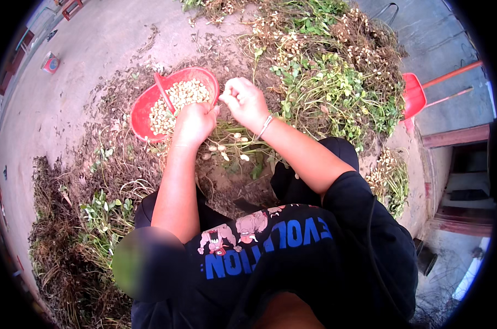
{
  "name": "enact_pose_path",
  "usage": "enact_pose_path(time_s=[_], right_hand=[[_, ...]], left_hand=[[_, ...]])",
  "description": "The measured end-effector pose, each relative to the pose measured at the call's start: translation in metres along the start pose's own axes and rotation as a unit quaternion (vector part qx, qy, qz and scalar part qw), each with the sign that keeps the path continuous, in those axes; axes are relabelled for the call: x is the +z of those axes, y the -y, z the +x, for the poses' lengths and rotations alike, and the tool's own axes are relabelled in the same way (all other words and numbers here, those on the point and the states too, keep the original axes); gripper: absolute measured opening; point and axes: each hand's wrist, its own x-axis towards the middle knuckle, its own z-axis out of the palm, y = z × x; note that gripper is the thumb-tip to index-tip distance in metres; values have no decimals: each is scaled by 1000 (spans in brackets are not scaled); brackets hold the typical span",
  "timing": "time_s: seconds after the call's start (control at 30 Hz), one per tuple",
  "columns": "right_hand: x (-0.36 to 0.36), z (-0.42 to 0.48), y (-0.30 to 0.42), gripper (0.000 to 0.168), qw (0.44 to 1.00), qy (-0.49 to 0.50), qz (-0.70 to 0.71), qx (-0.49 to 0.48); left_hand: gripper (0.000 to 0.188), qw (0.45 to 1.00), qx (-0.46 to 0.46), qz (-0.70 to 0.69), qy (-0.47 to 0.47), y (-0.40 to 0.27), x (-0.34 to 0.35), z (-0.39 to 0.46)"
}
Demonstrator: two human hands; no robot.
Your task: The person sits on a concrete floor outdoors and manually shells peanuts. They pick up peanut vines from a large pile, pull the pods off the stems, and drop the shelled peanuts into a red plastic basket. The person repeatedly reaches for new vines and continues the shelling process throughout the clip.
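Observation:
My left hand (195, 123) is closed at the near rim of a red plastic basket (143, 111) with a handle, which holds shelled-looking pale peanuts in their pods (188, 92). Stems of a peanut plant (252, 144) with pods hanging on them come out beside this hand, and it appears to grip them. To its upper right is my right hand (246, 100), its fingers curled and thumb bent close to the basket's right rim. Whether anything small is between those fingertips cannot be seen.
Uprooted peanut plants (330, 90) lie heaped ahead and to the right, with a darker heap (67, 255) at lower left. A red scoop (413, 96) with a long handle stands beyond the right heap. A small bucket (50, 63) is on the concrete floor (84, 49).

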Motion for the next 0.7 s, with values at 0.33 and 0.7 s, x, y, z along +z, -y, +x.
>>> enact_pose_path(time_s=[0.33,0.7], right_hand=[[-20,6,-12,19,767,188,483,379],[3,-5,-5,15,934,272,189,133]], left_hand=[[52,997,40,-68,22,-4,-6,-3],[67,993,70,-86,33,3,1,-1]])
